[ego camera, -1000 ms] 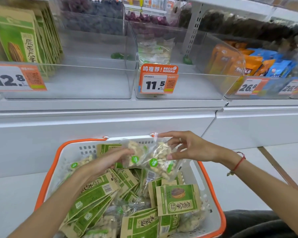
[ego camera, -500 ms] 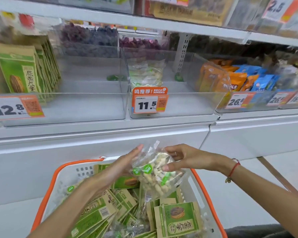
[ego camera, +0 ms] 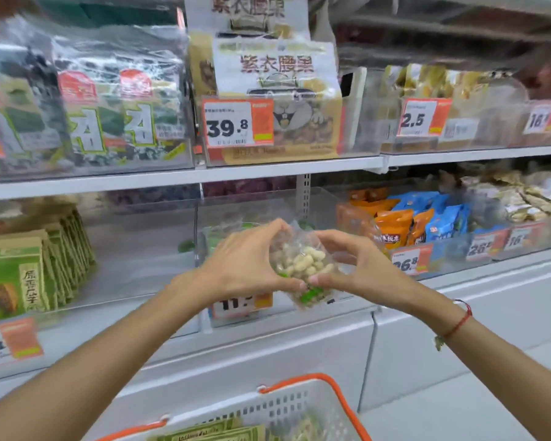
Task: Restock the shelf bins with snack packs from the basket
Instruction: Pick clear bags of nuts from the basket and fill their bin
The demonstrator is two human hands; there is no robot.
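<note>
A clear pack of pale nuts (ego camera: 303, 265) with green labels is held between both hands in front of the middle clear shelf bin (ego camera: 201, 237). My left hand (ego camera: 245, 259) grips its left side and my right hand (ego camera: 360, 265) grips its right side, thumbs meeting under the pack. The pack covers part of the bin's orange price tag (ego camera: 242, 305). Below, the white basket with an orange rim (ego camera: 341, 396) shows green snack packs (ego camera: 217, 432) inside; most of it is cut off by the frame's bottom edge.
Green sunflower-seed packs (ego camera: 19, 275) fill the left bin. Orange and blue packs (ego camera: 417, 224) sit in the right bin. The upper shelf (ego camera: 178, 176) carries seaweed packs and a boxed nut product. A white cabinet front runs below the bins.
Both hands have lifted the nut pack out of the basket up to the level of the middle bin. The view has tilted upward, so the basket has dropped to the frame's bottom.
</note>
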